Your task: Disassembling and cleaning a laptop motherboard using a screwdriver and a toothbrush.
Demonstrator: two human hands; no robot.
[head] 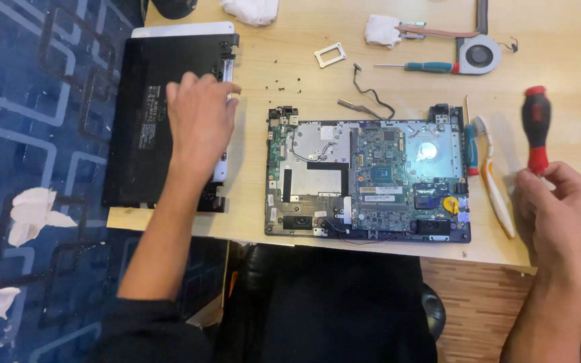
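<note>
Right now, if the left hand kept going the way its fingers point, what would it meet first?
The left hand lies on the black laptop cover, fingers pointing up and slightly right. Going on, it would probably first meet that cover's hinge corner, then bare wooden table.

I saw a red-and-black screwdriver (pixel 536 129), a black laptop cover (pixel 144 114), a green circuit board (pixel 379 180) with a yellow coin cell (pixel 450 204), a pale wood surface (pixel 284 37), and a blue carpet (pixel 28 87) patterned with lighter squares.
</note>
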